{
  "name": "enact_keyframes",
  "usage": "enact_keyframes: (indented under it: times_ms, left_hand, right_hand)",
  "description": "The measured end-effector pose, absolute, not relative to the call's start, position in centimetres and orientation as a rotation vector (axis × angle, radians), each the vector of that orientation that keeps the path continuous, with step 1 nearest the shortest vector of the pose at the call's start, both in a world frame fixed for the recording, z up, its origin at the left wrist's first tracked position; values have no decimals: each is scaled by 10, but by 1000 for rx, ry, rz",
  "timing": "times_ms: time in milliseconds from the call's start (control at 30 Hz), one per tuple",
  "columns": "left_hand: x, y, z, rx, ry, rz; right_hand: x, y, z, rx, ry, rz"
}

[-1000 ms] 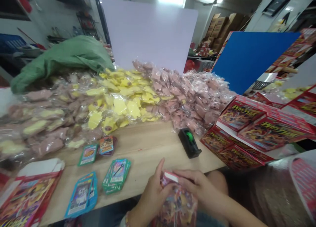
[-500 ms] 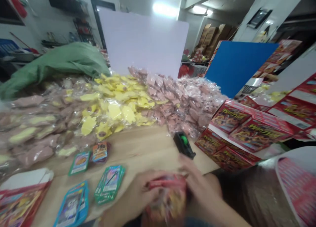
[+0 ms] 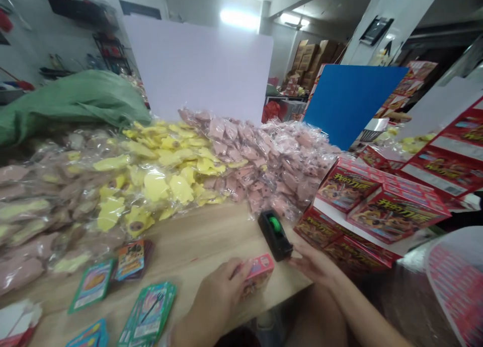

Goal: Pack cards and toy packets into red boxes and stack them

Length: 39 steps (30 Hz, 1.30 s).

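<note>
My left hand (image 3: pixel 219 294) is closed around a small red printed box (image 3: pixel 259 272), its fingers over the left end. The box is held low over the table's front edge. To its right, my right hand (image 3: pixel 315 264) reaches to the front end of a black tape dispenser (image 3: pixel 274 236) with a green roll core. Its fingers are stretched out, somewhat apart, with the tips at the dispenser's cutter end. Whether they touch any tape is too small to tell. Left of my left hand lie a green-edged card stack (image 3: pixel 149 314) and an orange-faced card stack (image 3: pixel 131 260).
Plastic-wrapped yellow pieces (image 3: pixel 166 181) and pink pieces (image 3: pixel 245 150) are heaped across the back. Red printed boxes (image 3: pixel 396 211) are stacked at right, beside a white-rimmed bin (image 3: pixel 433 276). A green sack (image 3: pixel 75 100) lies at left; a white panel (image 3: pixel 204 70) stands behind.
My right hand has left the red packaging and moved right to the tape dispenser. My left hand still holds a red box, now more clearly seen. The view has shifted right.
</note>
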State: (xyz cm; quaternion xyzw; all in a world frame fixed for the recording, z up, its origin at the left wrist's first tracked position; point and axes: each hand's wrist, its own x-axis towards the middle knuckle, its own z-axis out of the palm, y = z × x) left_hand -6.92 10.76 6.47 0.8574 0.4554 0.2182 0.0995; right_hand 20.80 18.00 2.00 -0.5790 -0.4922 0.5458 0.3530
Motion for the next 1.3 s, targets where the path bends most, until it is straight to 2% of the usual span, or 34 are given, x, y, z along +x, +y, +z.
enact_keyframes:
  times_ms: [200, 300, 400, 567, 700, 833, 967, 1067, 1167, 1300]
  left_hand:
    - [-65, 105, 66, 2661, 1332, 795]
    - [-54, 103, 69, 2640, 1402, 799]
    - [-43, 99, 64, 2581, 1437, 767]
    - [-42, 85, 69, 2391, 1394, 689]
    - [-54, 77, 103, 2120, 1306, 877]
    - [-115, 68, 102, 1788, 1699, 1023]
    - [-227, 11, 58, 1761, 1943, 531]
    - [-288, -35, 29, 1729, 2080, 226]
    - [-315, -51, 10, 1781, 1997, 140]
    - [-328, -40, -2, 1867, 1804, 226]
  right_hand:
    - [199, 135, 5, -1643, -1210, 1113]
    - [164, 113, 33, -1505, -1162, 1280]
    - [116, 100, 52, -1331, -889, 1456]
    - [100, 90, 21, -1559, -814, 1279]
    - [122, 88, 13, -1516, -1174, 1167]
    - [97, 130, 17, -1599, -1668, 1088]
    - [34, 157, 7, -1685, -1915, 873]
    - [-25, 131, 4, -1315, -2380, 709]
    - [-82, 92, -4, -904, -2826, 705]
    - [-113, 75, -22, -839, -2974, 663]
